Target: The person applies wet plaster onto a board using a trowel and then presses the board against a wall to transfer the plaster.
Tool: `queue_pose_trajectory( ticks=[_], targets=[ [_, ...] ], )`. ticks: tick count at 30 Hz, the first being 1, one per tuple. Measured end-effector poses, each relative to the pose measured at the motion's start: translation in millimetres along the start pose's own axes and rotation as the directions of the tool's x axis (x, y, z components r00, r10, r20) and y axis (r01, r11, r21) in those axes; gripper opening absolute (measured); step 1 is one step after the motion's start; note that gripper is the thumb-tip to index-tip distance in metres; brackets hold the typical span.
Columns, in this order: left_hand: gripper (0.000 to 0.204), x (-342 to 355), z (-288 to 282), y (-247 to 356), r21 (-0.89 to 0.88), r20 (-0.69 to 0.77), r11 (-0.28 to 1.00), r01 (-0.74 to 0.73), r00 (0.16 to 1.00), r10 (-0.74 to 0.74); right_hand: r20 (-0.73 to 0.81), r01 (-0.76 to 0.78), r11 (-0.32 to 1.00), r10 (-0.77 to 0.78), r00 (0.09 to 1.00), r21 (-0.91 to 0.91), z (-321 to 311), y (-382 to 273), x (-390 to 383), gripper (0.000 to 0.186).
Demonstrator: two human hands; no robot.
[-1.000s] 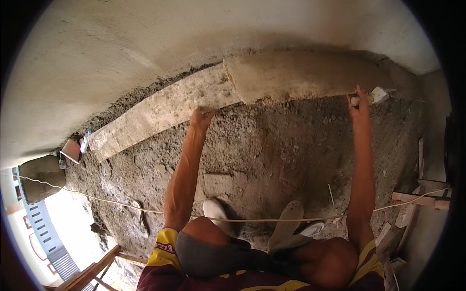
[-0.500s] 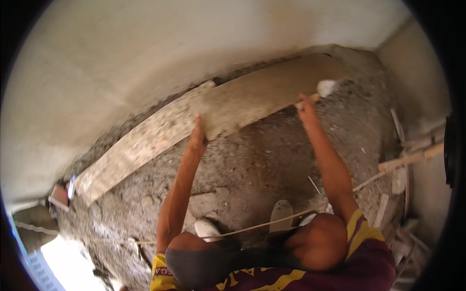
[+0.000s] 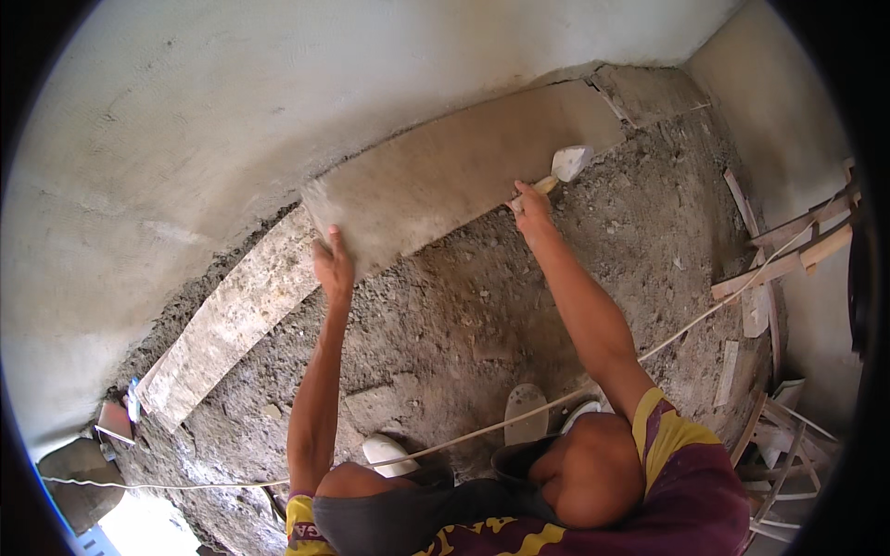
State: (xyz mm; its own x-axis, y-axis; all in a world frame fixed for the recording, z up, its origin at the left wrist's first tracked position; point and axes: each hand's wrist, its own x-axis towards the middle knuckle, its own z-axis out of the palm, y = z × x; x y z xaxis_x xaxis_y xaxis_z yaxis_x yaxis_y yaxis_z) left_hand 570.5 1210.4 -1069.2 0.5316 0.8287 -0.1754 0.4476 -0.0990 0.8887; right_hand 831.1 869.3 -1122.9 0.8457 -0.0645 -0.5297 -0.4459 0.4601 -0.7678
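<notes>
A long grey-brown board point(image 3: 464, 162) lies along the foot of the wall, its left end over a lighter, mortar-specked board point(image 3: 232, 320). My left hand point(image 3: 335, 266) is closed on the board's left end by the near corner, its fingers partly hidden. In my right hand point(image 3: 531, 208) is a trowel point(image 3: 571, 163), gripped by its wooden handle at the board's near edge. The pale blade points right and away from me. Whether the right fingers also press the board, I cannot tell.
Rough, crumbly ground point(image 3: 464, 306) spreads around my feet. A thin cord point(image 3: 482, 431) runs across in front of my knees. Wood pieces point(image 3: 788, 264) lean at the right wall, and another flat slab point(image 3: 649, 93) lies in the far right corner. A reddish block point(image 3: 115, 422) sits at far left.
The grey-brown board has shifted left with both my hands, covering more of the lighter board. A gap and the flat slab now show past its right end. The trowel stays in my right hand.
</notes>
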Motion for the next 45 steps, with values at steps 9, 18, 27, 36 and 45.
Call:
queue_pose_trajectory(
  ticks=[9,18,27,36,45],
  targets=[
    [0.079,-17.1,-3.7,-44.1,-0.166,-0.261,0.95,0.265,0.917,-0.302,-0.018,0.061,0.993,-0.063,0.998,-0.099,-2.5,-2.6,19.1,0.047],
    [0.087,23.0,-80.7,-73.9,-0.867,-0.131,0.395,0.303,0.626,-0.769,-0.031,-0.054,0.996,0.052,0.998,-0.068,34.2,27.5,-19.0,0.047],
    [0.123,20.3,-141.0,-134.6,-0.782,-0.285,0.615,0.101,0.82,-0.497,0.055,-0.061,0.996,0.065,0.996,-0.071,-4.0,-9.3,1.9,0.047],
    [0.123,26.3,-160.6,-142.2,-0.749,-0.298,0.662,0.009,0.889,-0.349,0.109,-0.043,0.99,0.058,0.992,-0.131,-11.8,-16.3,18.0,0.045],
    [0.133,80.4,-167.7,-147.7,-0.782,-0.136,0.61,0.127,0.92,-0.366,0.381,0.204,0.941,-0.091,0.92,-0.269,-46.7,-33.2,92.5,0.039]
  ],
)
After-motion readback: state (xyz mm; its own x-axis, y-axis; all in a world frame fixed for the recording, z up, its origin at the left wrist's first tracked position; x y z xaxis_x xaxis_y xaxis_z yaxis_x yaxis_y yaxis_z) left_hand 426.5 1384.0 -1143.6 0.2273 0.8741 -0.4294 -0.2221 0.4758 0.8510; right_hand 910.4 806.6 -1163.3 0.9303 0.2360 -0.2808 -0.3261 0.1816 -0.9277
